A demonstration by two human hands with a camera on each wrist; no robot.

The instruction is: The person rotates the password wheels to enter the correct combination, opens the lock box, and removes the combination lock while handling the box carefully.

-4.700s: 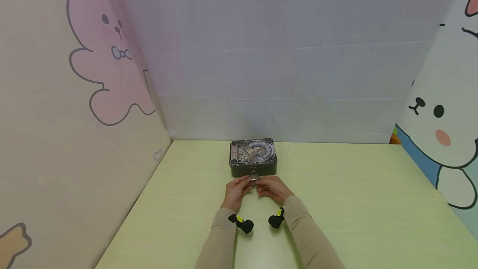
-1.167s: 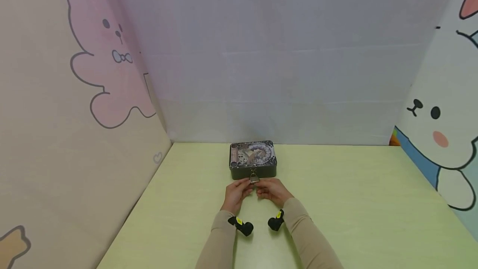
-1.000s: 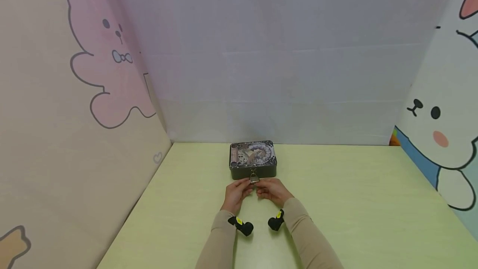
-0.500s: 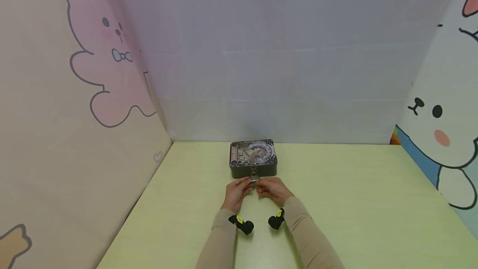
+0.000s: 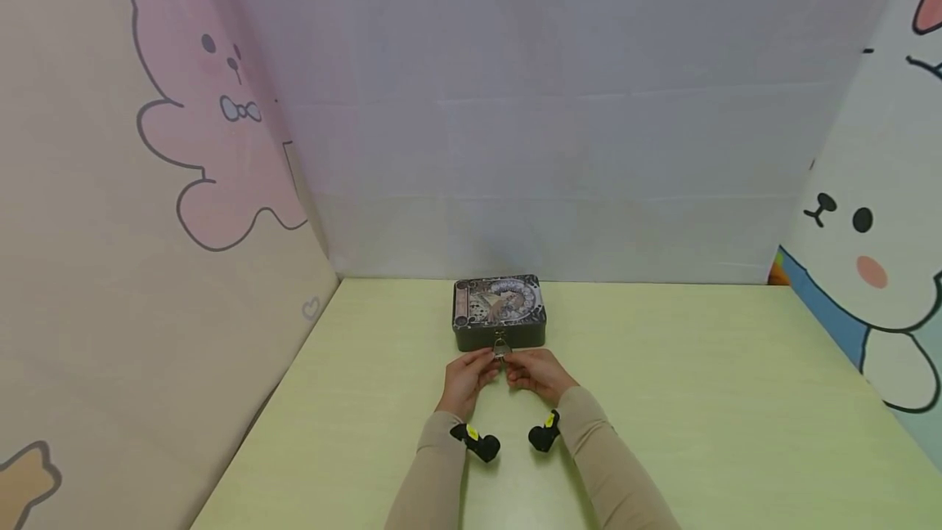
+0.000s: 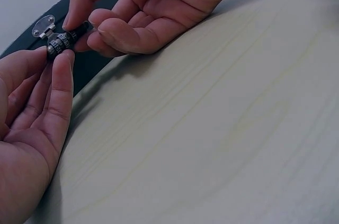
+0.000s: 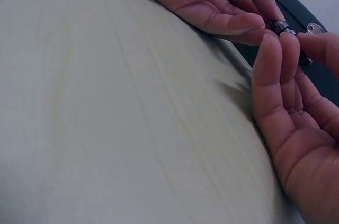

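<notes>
A dark tin box (image 5: 499, 301) with an ornate printed lid lies at the far side of the table. A small combination padlock (image 6: 62, 44) with rows of lettered or numbered dials hangs at the metal hasp (image 6: 44, 26) on the box's front. My left hand (image 5: 464, 381) pinches one end of the padlock between thumb and fingers. From the other side, my right hand (image 5: 543, 375) holds the opposite end with thumb and fingertips. In the right wrist view, fingertips cover much of the padlock (image 7: 282, 27), and the characters on its dials are too small to read.
The pale yellow-green table (image 5: 699, 399) reaches back to a white cloth backdrop (image 5: 545, 145). Cloth side walls with cartoon animals stand to the left and right. A black wrist camera (image 5: 482, 444) sits on my left cuff, another wrist camera (image 5: 545, 434) on my right.
Both hands stay at the padlock with only small finger shifts. The head view tilts very slightly; the box stays in place.
</notes>
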